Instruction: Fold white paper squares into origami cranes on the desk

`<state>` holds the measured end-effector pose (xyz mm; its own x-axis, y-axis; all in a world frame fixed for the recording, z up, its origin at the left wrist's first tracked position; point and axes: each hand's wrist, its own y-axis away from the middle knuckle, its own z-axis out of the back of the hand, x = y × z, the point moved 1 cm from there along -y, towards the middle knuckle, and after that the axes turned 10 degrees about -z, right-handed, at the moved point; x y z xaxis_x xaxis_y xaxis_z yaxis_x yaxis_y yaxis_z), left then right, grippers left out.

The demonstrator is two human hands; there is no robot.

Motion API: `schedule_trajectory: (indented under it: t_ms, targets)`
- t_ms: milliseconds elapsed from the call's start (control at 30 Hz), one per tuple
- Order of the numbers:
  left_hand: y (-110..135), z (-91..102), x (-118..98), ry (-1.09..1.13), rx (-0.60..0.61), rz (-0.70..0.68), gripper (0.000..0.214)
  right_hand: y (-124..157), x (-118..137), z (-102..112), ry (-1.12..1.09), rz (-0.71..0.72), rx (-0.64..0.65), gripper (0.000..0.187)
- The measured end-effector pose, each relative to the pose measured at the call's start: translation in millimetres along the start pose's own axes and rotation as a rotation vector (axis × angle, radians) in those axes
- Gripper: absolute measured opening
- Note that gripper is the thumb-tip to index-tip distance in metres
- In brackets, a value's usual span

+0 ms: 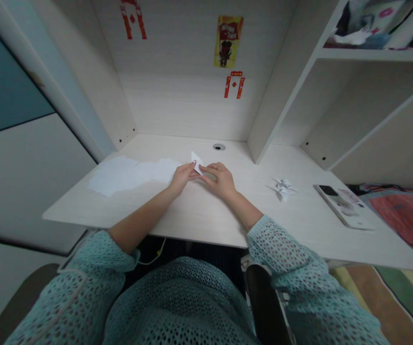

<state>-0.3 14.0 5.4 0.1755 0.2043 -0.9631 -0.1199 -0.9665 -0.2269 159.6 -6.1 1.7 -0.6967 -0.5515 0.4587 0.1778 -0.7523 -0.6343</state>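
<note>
A small folded white paper [197, 161] lies on the pale desk [199, 215], one pointed flap sticking up. My left hand [182, 176] pinches its near edge with the fingertips together. My right hand [221, 179] rests beside it, fingers curled down on the same paper. The two hands touch at the fingertips, and the part of the paper under them is hidden.
Several loose white sheets [127, 173] lie spread to the left of my hands. A folded paper figure [281, 187] sits to the right, and a phone [343, 203] lies near the desk's right edge. A cable hole [219, 146] is at the back. Shelves rise on the right.
</note>
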Motion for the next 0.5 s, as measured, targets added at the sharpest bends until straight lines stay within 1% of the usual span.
schedule_trajectory:
  t_ms: [100,267,367,500]
  targets:
    - [0.2,1.4,1.4,-0.036,0.004,-0.003,0.045,-0.5,-1.4,0.1,-0.080,-0.067,-0.048,0.032]
    - [-0.1,2.6,1.2,-0.053,0.084,0.003,0.045,-0.4,-0.6,1.1,-0.077,-0.101,-0.055,0.035]
    - [-0.3,2.6,0.7,-0.031,0.083,0.026,0.046,-0.2,0.3,1.0,-0.074,-0.111,-0.051,0.036]
    - [0.6,1.7,0.2,-0.028,0.078,0.039,0.044,-0.5,1.0,0.6,-0.105,-0.131,-0.037,0.031]
